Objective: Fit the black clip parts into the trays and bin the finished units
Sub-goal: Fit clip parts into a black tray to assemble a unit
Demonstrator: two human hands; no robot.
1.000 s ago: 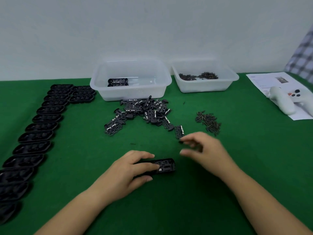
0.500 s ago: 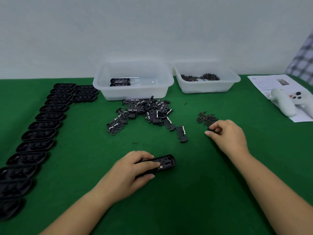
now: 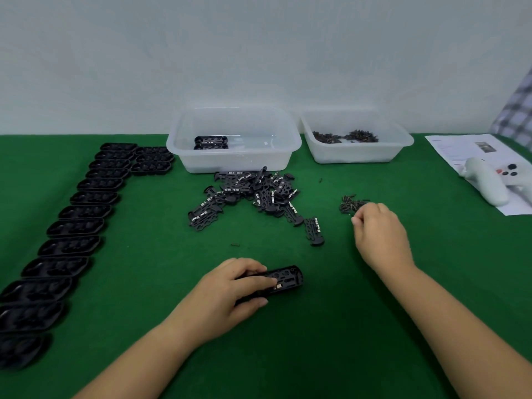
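my left hand (image 3: 227,295) grips a black oblong plastic tray (image 3: 283,279) low centre on the green table (image 3: 331,326), fingers curled over its top. my right hand (image 3: 380,234) is curled at the small pile of tiny dark pins (image 3: 351,203), centre right; cannot tell if it pinches one. pile of black clip parts (image 3: 253,194) mid-frame. clear plastic bin (image 3: 233,139) behind it holds finished units (image 3: 211,142). row of empty black trays (image 3: 74,226) at left.

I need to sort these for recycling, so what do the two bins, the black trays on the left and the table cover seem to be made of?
Bins: likely translucent plastic, frosted; contents show dimly through the walls.
Trays: probably thin moulded black plastic, semi-gloss; light glints on the shaped pockets.
Table cover: seems green felt or similar cloth, matte, no reflections; the weave is too fine to tell.
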